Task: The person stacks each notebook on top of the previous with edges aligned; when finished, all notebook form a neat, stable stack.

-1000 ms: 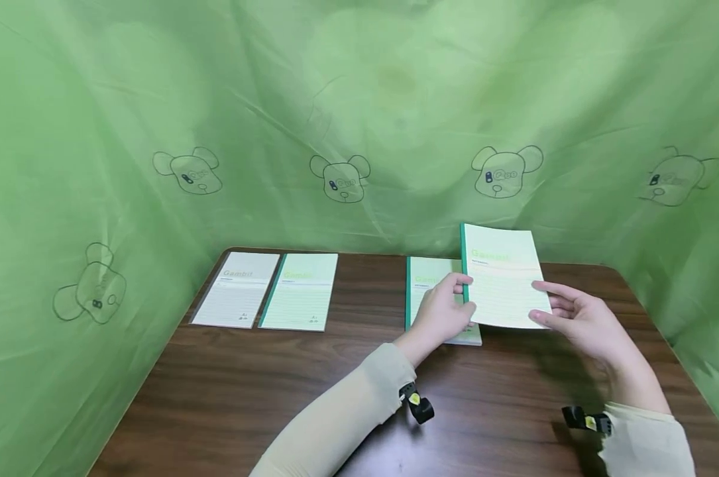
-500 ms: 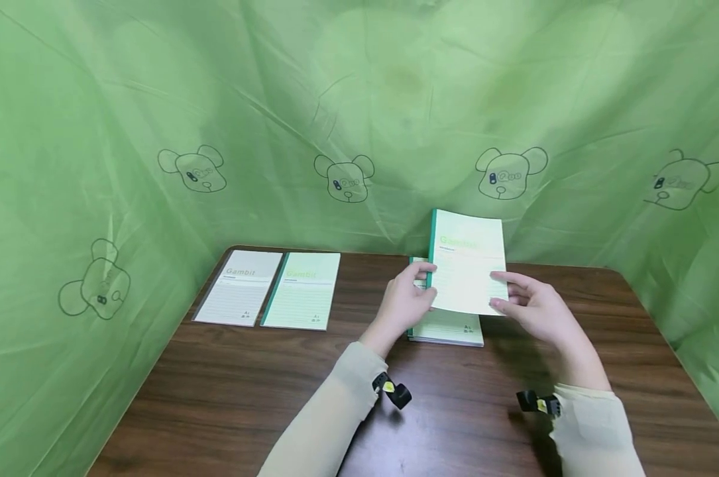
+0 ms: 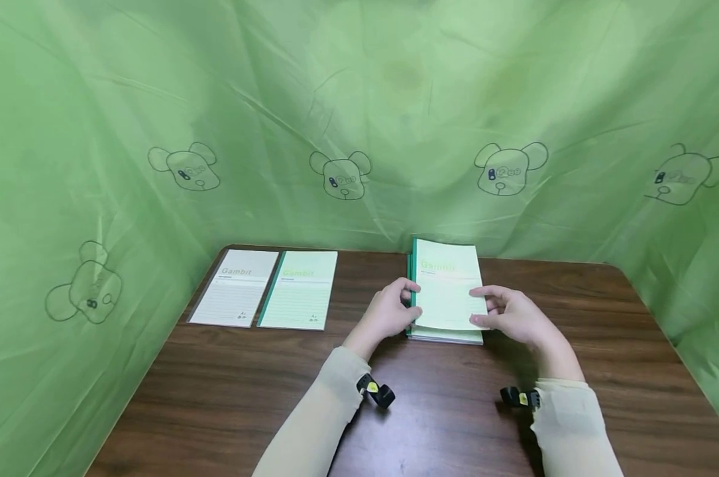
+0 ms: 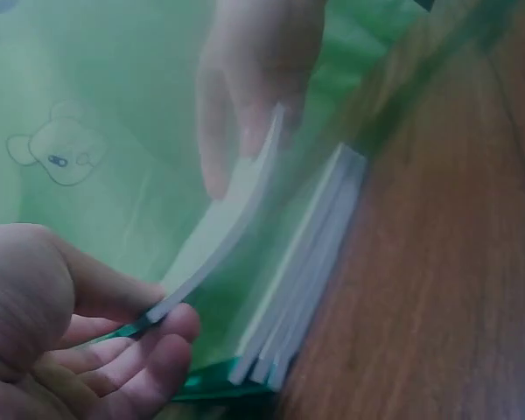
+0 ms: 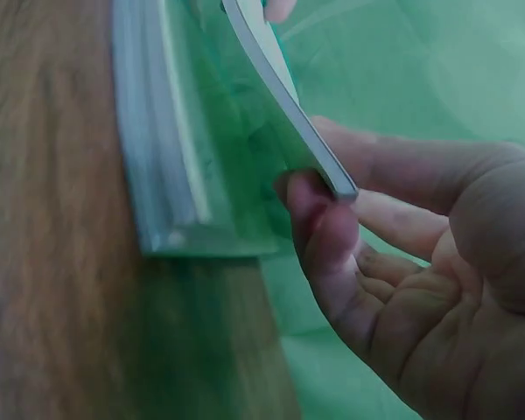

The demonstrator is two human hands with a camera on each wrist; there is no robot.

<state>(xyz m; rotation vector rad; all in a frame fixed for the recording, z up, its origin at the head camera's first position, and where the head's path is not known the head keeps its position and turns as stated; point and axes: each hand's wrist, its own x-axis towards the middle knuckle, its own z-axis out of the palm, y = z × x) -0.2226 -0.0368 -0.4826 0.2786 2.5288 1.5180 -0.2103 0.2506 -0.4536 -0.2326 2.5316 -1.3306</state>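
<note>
Both hands hold one pale green notebook (image 3: pixel 448 285) with a dark green spine, by its two long sides. My left hand (image 3: pixel 389 308) pinches the spine side; my right hand (image 3: pixel 511 315) pinches the opposite side between thumb and fingers. Below it lies a stack of notebooks (image 3: pixel 448 336), mostly covered in the head view. Both wrist views show a gap between the held notebook (image 4: pixel 223 236) and the stack (image 4: pixel 306 262). The held notebook bends slightly along its lower edge. Several layers show at the edge of the stack (image 5: pixel 153 131) in the right wrist view.
At the back left of the brown wooden table (image 3: pixel 276 391) lie a grey-spined notebook (image 3: pixel 234 288) and a green-spined notebook (image 3: pixel 299 290) side by side. A green curtain (image 3: pixel 359 99) with bear-head drawings hangs close behind and beside the table.
Both hands have carried the held notebook leftward from the right of the stack, first raising it, then lowering it close over the stack. The two notebooks at the left have stayed put.
</note>
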